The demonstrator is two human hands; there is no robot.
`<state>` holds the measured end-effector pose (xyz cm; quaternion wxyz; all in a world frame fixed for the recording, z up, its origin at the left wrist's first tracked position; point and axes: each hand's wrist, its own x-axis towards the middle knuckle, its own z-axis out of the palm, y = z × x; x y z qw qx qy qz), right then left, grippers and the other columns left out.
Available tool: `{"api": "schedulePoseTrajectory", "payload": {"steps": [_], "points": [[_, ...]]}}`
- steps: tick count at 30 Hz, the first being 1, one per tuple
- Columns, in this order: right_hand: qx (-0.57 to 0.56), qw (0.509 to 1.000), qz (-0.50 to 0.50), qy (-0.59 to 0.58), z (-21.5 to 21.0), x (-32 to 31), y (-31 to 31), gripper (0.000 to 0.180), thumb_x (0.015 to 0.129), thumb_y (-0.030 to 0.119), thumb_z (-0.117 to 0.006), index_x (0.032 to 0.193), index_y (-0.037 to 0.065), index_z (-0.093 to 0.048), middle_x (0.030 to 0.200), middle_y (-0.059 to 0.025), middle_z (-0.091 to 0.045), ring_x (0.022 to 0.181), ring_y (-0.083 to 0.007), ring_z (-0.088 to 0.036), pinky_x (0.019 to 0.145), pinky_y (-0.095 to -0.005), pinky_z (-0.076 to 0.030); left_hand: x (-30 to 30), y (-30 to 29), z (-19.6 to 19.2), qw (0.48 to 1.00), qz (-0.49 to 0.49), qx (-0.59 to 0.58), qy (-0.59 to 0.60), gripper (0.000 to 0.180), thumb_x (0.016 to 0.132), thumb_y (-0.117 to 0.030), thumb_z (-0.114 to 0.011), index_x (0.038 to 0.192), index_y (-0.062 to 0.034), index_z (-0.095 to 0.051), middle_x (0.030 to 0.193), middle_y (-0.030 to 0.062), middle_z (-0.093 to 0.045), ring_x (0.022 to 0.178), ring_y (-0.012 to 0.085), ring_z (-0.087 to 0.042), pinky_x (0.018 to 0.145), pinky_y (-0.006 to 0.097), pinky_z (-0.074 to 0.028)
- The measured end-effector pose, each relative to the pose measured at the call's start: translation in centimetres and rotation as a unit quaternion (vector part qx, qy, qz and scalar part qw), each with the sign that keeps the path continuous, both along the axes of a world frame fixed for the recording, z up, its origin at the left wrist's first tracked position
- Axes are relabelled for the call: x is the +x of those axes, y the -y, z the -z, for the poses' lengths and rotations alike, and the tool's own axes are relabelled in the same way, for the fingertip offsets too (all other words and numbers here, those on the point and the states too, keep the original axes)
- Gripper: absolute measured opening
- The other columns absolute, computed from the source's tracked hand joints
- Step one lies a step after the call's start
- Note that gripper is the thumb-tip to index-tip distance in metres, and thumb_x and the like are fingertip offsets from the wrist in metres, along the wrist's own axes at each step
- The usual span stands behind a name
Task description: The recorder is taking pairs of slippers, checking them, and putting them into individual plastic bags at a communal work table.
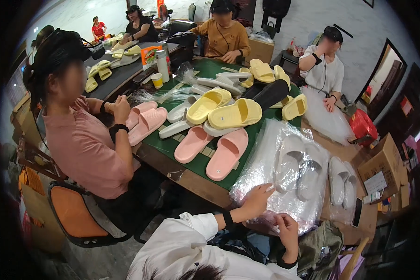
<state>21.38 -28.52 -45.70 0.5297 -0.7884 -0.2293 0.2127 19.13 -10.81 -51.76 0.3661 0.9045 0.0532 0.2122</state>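
Note:
A pair of pale grey slippers [291, 163] lies inside or beneath clear film on a stack of clear plastic bags [256, 163] at the table's near right edge. My left hand [256, 201] rests on the bags' near left part, its fingers stretched toward the slippers. Closer to me, my right hand [287, 229] has its fingers pinched together at the near edge of a plastic bag. To the right of the stack lies another grey pair [343, 182], apparently bagged. Pink slippers [227, 154] sit left of the bags.
Yellow slippers [235, 114] are heaped mid-table on the green mat [163, 144]. A person in pink [84, 144] sits at the left; others sit across the table. A cardboard box [382, 163] and a red bag [363, 127] stand at the right. A paper cup [157, 80] stands farther back.

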Motion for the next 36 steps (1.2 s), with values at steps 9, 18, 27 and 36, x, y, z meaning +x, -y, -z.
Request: {"api": "schedulePoseTrajectory", "payload": {"steps": [9, 18, 27, 36], "points": [[0.112, 0.927, -0.206, -0.293, 0.0, -1.1, -0.1, 0.050, 0.100, 0.036, -0.040, 0.131, -0.003, -0.046, 0.111, -0.0163, -0.062, 0.089, -0.0192, -0.061, 0.066, -0.0279, -0.050, 0.0, -0.3, -3.2, 0.959, 0.051, -0.272, 0.056, 0.051, 0.080, 0.016, -0.039, 0.125, -0.0020, -0.054, 0.127, 0.0151, -0.049, 0.103, 0.0239, -0.057, 0.088, 0.029, -0.048], [0.371, 0.839, -0.003, -0.399, 1.2, -0.8, -1.7, 0.087, 0.082, 0.074, -0.029, 0.146, 0.015, -0.017, 0.130, -0.0149, -0.047, 0.105, -0.0271, -0.054, 0.084, -0.0370, -0.046, -1.4, 1.8, -7.0, 0.921, 0.079, -0.362, 0.119, 0.066, 0.070, 0.020, -0.034, 0.126, -0.0068, -0.056, 0.130, 0.0121, -0.049, 0.098, 0.0209, -0.061, 0.081, 0.023, -0.048], [0.463, 0.778, 0.167, -0.391, 3.7, 3.2, -0.3, 0.031, 0.093, 0.026, -0.056, 0.115, 0.004, -0.052, 0.107, -0.0142, -0.061, 0.095, -0.0205, -0.060, 0.077, -0.0298, -0.053, -2.2, 5.3, -4.4, 0.964, 0.205, -0.156, 0.060, 0.039, 0.079, 0.009, -0.048, 0.114, -0.0019, -0.062, 0.126, 0.0160, -0.054, 0.115, 0.0319, -0.054, 0.095, 0.035, -0.044], [0.455, 0.785, 0.307, -0.286, 2.0, 4.1, 1.7, 0.041, 0.082, 0.007, -0.060, 0.120, 0.005, -0.045, 0.111, -0.0119, -0.055, 0.097, -0.0250, -0.058, 0.079, -0.0363, -0.054, -0.1, 2.3, -1.3, 0.891, 0.090, -0.439, -0.075, 0.034, 0.091, -0.005, -0.049, 0.124, -0.0021, -0.049, 0.106, 0.0106, -0.059, 0.084, 0.0131, -0.059, 0.078, 0.027, -0.049]]}}
